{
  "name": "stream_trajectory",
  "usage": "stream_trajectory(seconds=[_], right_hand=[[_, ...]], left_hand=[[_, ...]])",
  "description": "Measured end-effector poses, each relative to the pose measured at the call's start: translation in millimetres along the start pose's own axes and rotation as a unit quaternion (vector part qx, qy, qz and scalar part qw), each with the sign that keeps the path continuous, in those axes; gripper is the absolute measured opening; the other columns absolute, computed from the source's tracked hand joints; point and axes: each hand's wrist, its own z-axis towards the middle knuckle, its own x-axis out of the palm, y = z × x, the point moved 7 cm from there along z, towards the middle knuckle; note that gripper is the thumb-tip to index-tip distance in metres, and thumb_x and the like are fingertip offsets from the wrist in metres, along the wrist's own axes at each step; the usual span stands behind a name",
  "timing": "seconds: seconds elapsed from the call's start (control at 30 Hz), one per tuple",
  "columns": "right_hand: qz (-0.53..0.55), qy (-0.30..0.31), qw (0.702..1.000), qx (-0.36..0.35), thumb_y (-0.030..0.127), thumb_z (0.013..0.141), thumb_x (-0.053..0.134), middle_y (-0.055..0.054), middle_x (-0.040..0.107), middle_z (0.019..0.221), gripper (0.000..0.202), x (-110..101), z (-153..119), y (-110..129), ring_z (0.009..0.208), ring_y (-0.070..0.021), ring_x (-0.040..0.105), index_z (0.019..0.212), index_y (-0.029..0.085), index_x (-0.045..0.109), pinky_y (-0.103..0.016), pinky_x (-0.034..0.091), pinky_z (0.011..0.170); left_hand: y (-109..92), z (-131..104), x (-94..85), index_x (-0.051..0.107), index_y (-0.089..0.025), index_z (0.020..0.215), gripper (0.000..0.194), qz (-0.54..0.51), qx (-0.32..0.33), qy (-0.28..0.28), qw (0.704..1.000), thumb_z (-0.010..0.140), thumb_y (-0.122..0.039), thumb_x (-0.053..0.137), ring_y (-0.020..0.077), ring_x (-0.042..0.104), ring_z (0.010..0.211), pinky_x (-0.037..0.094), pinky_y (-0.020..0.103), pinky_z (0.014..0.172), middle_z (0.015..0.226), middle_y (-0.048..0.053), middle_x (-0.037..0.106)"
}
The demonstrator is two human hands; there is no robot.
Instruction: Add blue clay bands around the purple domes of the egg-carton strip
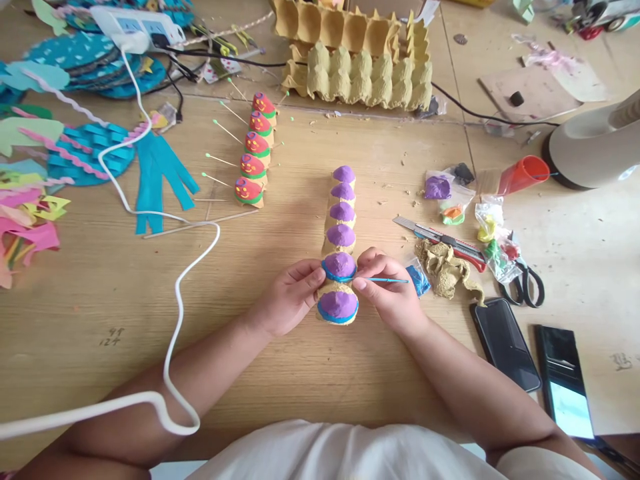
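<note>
A strip cut from an egg carton (pixel 341 254) lies lengthwise before me, its row of bumps topped with purple clay. The nearest bump has a blue clay band along its lower edge, and another blue band runs round the second. My left hand (pixel 293 293) grips the strip's left side at the second bump, thumb and fingers closed. On the right, my right hand (pixel 393 290) pinches a thin blue clay strand (pixel 384 280) against that bump, its loose end sticking out to the right past my fingers.
A finished-looking row of red and green carton bumps with faces (pixel 256 148) stands left of centre. Egg cartons (pixel 367 77) sit at the back. To the right lie a utility knife (pixel 440 240), scissors (pixel 525 287) and phones (pixel 505 343). A white cable (pixel 180 287) crosses the left side.
</note>
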Motion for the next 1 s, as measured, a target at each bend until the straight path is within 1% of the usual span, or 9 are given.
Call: stream_trajectory(seconds=[0.07,0.2,0.33,0.4,0.57,0.73,0.87,0.93,1.0], right_hand=[[0.015,-0.004,1.0,0.007,0.025,0.085,0.081,-0.001,0.056,0.087,0.011,-1,0,-2,0.084,-0.0166,0.054,0.08,0.025,0.071,-0.034,0.043,0.078],[0.085,-0.014,0.996,0.034,0.032,0.083,0.082,0.0,0.056,0.085,0.017,-2,1,-9,0.084,-0.0174,0.054,0.078,0.025,0.067,-0.034,0.044,0.078],[0.101,-0.017,0.993,0.065,0.039,0.081,0.082,0.0,0.056,0.084,0.025,1,2,-12,0.081,-0.0177,0.054,0.077,0.024,0.063,-0.034,0.045,0.076],[0.106,-0.019,0.992,0.069,0.039,0.08,0.083,0.0,0.055,0.084,0.026,2,2,-11,0.081,-0.0175,0.054,0.076,0.024,0.062,-0.034,0.045,0.075],[0.117,-0.013,0.991,0.069,0.035,0.082,0.082,0.0,0.055,0.084,0.024,4,2,-9,0.082,-0.0173,0.054,0.077,0.024,0.062,-0.033,0.045,0.076],[0.12,-0.005,0.991,0.063,0.034,0.082,0.081,0.0,0.055,0.085,0.022,4,1,-11,0.082,-0.0172,0.053,0.078,0.024,0.062,-0.033,0.045,0.076],[0.119,-0.019,0.989,0.089,0.039,0.08,0.082,0.0,0.054,0.085,0.028,2,1,-14,0.081,-0.0176,0.053,0.076,0.024,0.059,-0.033,0.045,0.073],[0.135,-0.02,0.986,0.094,0.039,0.081,0.081,0.0,0.053,0.085,0.028,3,2,-14,0.08,-0.0173,0.053,0.076,0.023,0.058,-0.033,0.045,0.072],[0.152,-0.017,0.983,0.096,0.038,0.081,0.081,0.001,0.052,0.084,0.027,4,2,-13,0.079,-0.0169,0.053,0.077,0.024,0.058,-0.033,0.044,0.072]], left_hand=[[0,0,-0.8,0.076,-0.016,0.084,0.029,0.011,0.005,0.0,1.0,0.078,-0.043,0.085,0.0133,0.06,0.075,0.048,0.027,0.07,0.08,0.002,0.069],[-1,0,-1.7,0.077,-0.017,0.085,0.029,0.038,0.01,-0.001,0.999,0.077,-0.045,0.085,0.0133,0.058,0.074,0.046,0.027,0.07,0.075,0.002,0.066],[-2,0,-1.0,0.079,-0.017,0.081,0.03,0.054,0.01,0.007,0.998,0.07,-0.041,0.091,0.0127,0.058,0.072,0.046,0.027,0.068,0.078,0.003,0.07],[-1,0,-1.5,0.079,-0.016,0.078,0.029,0.067,0.012,0.007,0.998,0.068,-0.04,0.092,0.0126,0.058,0.07,0.045,0.027,0.067,0.076,0.004,0.071],[0,0,-6.7,0.079,-0.015,0.078,0.027,0.09,0.026,-0.004,0.996,0.071,-0.038,0.091,0.0147,0.06,0.072,0.046,0.029,0.07,0.074,0.004,0.071],[0,-1,-7.7,0.079,-0.015,0.08,0.024,0.12,0.043,0.005,0.992,0.075,-0.037,0.088,0.0164,0.063,0.079,0.048,0.03,0.077,0.076,0.004,0.071],[-1,-1,-3.7,0.08,-0.016,0.084,0.03,0.104,0.039,0.014,0.994,0.077,-0.045,0.085,0.0166,0.061,0.077,0.048,0.031,0.075,0.078,0.005,0.07],[-2,-2,-2.9,0.079,-0.016,0.083,0.033,0.088,0.038,0.008,0.995,0.08,-0.049,0.081,0.0148,0.058,0.071,0.047,0.03,0.071,0.073,0.003,0.066],[-2,-3,-2.9,0.078,-0.016,0.08,0.034,0.083,0.038,0.0,0.996,0.083,-0.05,0.079,0.0128,0.053,0.066,0.045,0.028,0.068,0.067,0.001,0.061]])
